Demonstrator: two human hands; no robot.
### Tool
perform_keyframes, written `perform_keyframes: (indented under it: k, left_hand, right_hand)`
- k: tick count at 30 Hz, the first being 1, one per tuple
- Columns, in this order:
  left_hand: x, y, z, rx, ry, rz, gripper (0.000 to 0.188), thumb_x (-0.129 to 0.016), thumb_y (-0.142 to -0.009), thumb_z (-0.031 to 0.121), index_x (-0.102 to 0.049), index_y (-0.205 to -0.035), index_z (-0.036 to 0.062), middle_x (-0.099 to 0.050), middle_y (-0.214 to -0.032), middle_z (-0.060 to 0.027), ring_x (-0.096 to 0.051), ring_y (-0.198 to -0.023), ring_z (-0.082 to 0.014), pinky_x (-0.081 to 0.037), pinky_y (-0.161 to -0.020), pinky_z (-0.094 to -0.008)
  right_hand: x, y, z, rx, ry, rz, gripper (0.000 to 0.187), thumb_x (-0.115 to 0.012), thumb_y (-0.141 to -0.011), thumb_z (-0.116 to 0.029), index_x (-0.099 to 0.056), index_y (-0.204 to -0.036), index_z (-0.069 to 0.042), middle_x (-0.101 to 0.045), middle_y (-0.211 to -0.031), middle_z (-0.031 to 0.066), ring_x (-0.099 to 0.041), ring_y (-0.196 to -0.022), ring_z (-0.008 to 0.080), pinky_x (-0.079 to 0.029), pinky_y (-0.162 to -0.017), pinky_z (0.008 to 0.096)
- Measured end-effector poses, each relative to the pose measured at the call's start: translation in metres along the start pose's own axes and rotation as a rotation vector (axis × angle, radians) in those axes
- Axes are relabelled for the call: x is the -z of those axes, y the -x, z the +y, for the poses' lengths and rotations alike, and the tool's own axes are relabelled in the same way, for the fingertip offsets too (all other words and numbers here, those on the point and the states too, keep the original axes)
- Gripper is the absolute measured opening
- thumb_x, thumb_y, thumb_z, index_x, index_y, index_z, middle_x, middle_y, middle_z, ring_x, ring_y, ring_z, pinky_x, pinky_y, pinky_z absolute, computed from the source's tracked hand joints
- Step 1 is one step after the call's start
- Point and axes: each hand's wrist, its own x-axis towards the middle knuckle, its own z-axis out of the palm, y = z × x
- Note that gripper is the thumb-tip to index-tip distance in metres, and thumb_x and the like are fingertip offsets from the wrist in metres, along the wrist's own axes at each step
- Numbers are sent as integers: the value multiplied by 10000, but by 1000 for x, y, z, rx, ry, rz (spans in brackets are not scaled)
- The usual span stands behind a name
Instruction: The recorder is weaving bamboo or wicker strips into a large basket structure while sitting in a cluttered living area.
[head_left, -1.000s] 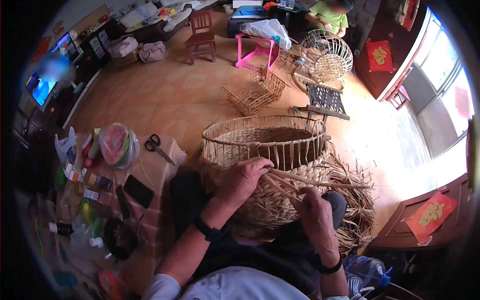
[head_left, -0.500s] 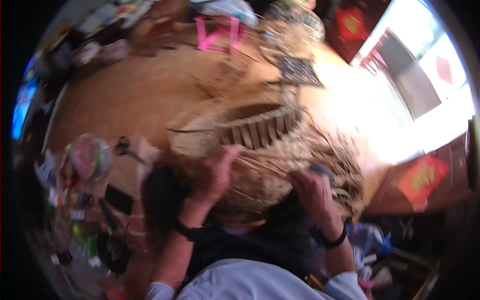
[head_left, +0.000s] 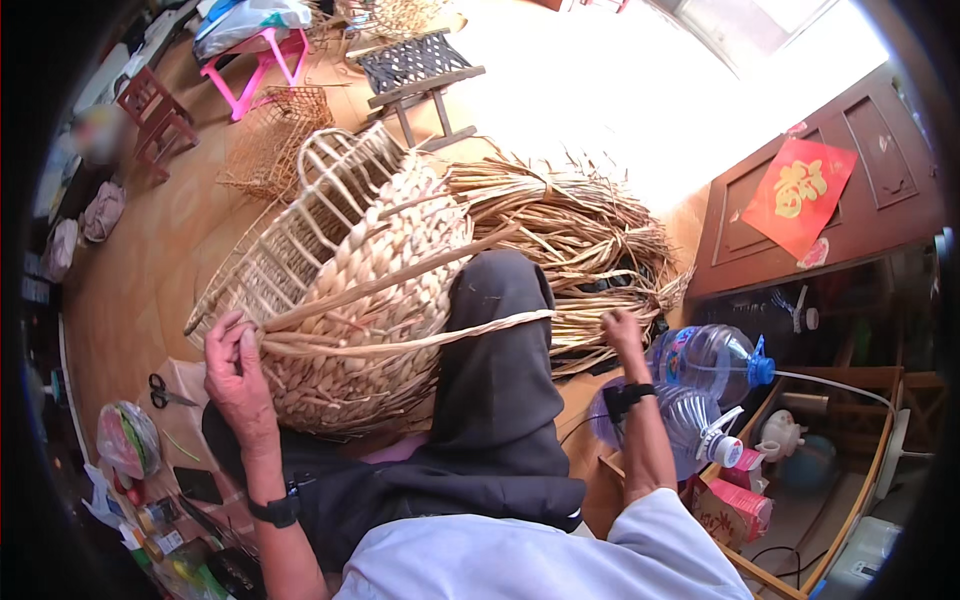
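On the wooden floor [head_left: 130,290], a woven basket [head_left: 350,290] rests beside straw [head_left: 580,230].

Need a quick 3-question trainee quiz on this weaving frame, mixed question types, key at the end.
1. True or false: the left hand rests on the woven basket.
2. Where does the right hand reach? A) scissors B) bundle of loose straw strands C) pink stool
3. What lies on the floor left of the person's left forearm, with black handles?

Key: 1 true. 2 B. 3 the scissors.
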Motion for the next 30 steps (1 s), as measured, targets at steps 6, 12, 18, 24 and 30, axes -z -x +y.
perform_keyframes:
  k: [6, 12, 18, 24, 30]
  left_hand:
    - [1, -6, -2, 47, 32, -32, 254, -586, -1020, 70, -571, -1262, -6, -665, -1017, -48, -585, -936, -81, -464, -874, -229]
    - [2, -8, 5, 28, -10, -45, 246, -589, -1016, 91, -557, -1241, -5, -654, -1027, -53, -573, -930, -86, -455, -877, -235]
    - [2, -9, 14, 4, -130, -60, 261, -594, -993, 103, -567, -1240, 26, -623, -988, -14, -568, -930, -74, -450, -847, -232]
    - [8, -15, 26, 172, -156, -134, 222, -622, -978, 105, -638, -1159, -22, -719, -980, -84, -667, -885, -116, -532, -815, -273]
    - [17, -26, 41, 234, -46, -259, 226, -678, -934, 36, -636, -1140, -46, -725, -987, -94, -693, -910, -128, -554, -837, -266]
  right_hand:
    - [-104, 42, 87, -18, 105, 22, 203, -709, -870, -110, -671, -1020, 21, -729, -887, 174, -714, -706, 290, -575, -662, 404]
    - [-144, 55, 36, 381, 117, 171, 266, -610, -847, -18, -597, -1113, -24, -636, -1091, 251, -637, -1000, 458, -516, -860, 530]
    - [-149, 39, 2, 294, 487, -190, 218, -406, -1000, -79, -566, -1136, -20, -667, -911, 250, -672, -851, 455, -550, -711, 554]
    - [-104, 24, -15, 407, 451, 64, 56, -555, -927, -100, -603, -946, -77, -632, -958, 198, -657, -832, 425, -498, -690, 544]
    - [-40, 9, -28, 368, 233, 302, 224, -645, -971, -193, -574, -900, 7, -550, -739, 179, -562, -687, 352, -458, -677, 450]
